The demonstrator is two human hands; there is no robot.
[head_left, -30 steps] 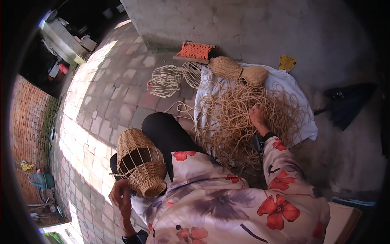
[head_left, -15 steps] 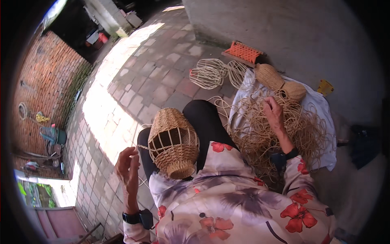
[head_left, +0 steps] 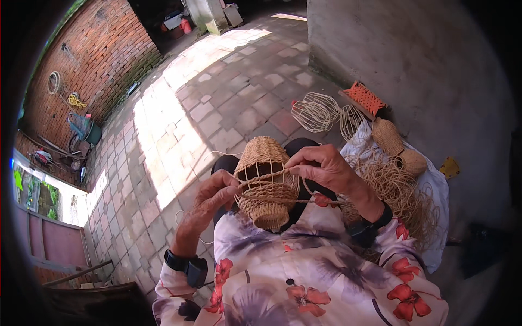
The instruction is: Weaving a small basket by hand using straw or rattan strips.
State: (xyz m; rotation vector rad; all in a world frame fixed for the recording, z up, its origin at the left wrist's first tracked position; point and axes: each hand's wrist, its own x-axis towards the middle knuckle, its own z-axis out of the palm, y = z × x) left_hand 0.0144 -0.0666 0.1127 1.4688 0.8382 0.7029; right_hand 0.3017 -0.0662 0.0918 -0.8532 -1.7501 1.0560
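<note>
Resting in the sitter's lap, against the dark-trousered knees [head_left: 300,144], is a narrow-necked woven basket [head_left: 263,149], its neck at six o'clock, bare ribs showing between two woven bands. Watching from here, I take it as the clock's centre. Near nine, the left hand [head_left: 211,196] pinches a twisted cord [head_left: 263,178] between thumb and finger; near three, the right hand [head_left: 329,171] pinches it too, so a length crosses the basket. To do this well, I'd say, keep the cord evenly taut, work it closely around the ribs, and press each row snug without bending them.

Further out at three, a loose heap of cord [head_left: 383,185] lies on a white cloth [head_left: 437,217], with two tan woven pieces [head_left: 387,136] between two and three. Pale bare frames [head_left: 315,111] lie at one; what looks like a low stool with orange webbing [head_left: 368,98] is towards two. Well out at three is a yellow card [head_left: 449,167]; any print is too small to read, and I make out no other label.
</note>
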